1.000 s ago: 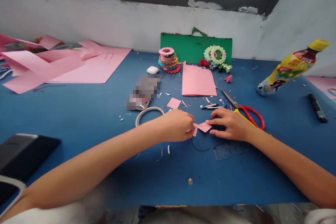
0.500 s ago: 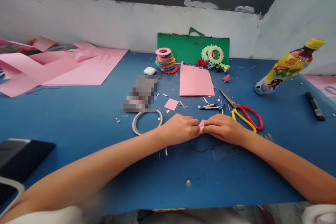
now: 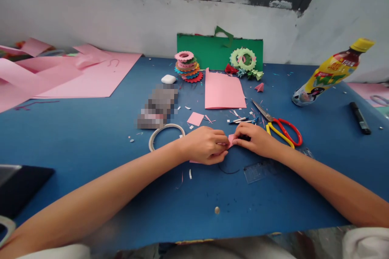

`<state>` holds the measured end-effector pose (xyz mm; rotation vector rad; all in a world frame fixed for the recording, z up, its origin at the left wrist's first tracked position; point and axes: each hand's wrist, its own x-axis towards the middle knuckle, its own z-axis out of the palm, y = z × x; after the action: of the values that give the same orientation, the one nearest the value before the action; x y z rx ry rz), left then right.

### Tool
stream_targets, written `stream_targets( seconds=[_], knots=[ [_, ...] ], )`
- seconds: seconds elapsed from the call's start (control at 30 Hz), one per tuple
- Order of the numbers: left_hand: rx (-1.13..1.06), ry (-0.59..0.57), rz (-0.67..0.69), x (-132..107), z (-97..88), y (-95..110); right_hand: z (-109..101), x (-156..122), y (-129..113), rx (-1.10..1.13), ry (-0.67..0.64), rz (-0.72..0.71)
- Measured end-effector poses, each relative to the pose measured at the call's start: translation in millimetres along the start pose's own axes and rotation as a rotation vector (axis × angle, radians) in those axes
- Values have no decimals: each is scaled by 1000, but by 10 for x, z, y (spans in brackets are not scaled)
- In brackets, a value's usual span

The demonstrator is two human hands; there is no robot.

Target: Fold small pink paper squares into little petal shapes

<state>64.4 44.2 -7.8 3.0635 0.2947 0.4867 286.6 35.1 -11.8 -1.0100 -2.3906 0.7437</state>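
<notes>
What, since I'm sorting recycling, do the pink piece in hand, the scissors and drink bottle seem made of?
Pink piece: matte paper or card, by its flat, shineless colour.
Scissors: greyish sheen suggests metal blades; smooth red and yellow handles, probably plastic.
Drink bottle: likely clear plastic, glossy, dark contents showing at neck.

My left hand (image 3: 208, 145) and right hand (image 3: 255, 139) hide most of the pink paper (image 3: 230, 139) between them. My left forearm (image 3: 130, 174) covers the near side of the white ring (image 3: 151, 138). Blocks blur a flat object (image 3: 159, 105); the left edge crops a dark case (image 3: 24, 188).
</notes>
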Motion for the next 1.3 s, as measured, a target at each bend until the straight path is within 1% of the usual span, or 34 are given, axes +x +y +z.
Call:
stream_targets(
  seconds=[0.13,0.27,0.33,0.47,0.67,0.83,1.1,1.2,1.3],
  knots=[
    [6,37,19,-1,34,3,-12,26,-12,-10,5,62],
    [-33,83,-6,-11,74,-2,-13,35,-25,-17,13,73],
    [-27,84,-12,-13,81,-5,-5,33,-22,-25,27,66],
    [11,30,4,-7,54,-8,8,31,-10,-45,33,56],
    [31,-61,-9,23,-37,27,15,52,-34,-65,17,72],
    [73,-130,-10,43,-94,60,31,60,-46,-62,28,97],
    [75,-169,-19,64,-138,80,42,62,-55,-71,16,104],
    [44,-175,-29,70,-159,81,41,62,-56,-71,12,106],
    [-50,-182,-99,68,-185,62,42,63,-52,-69,11,111]
  ],
)
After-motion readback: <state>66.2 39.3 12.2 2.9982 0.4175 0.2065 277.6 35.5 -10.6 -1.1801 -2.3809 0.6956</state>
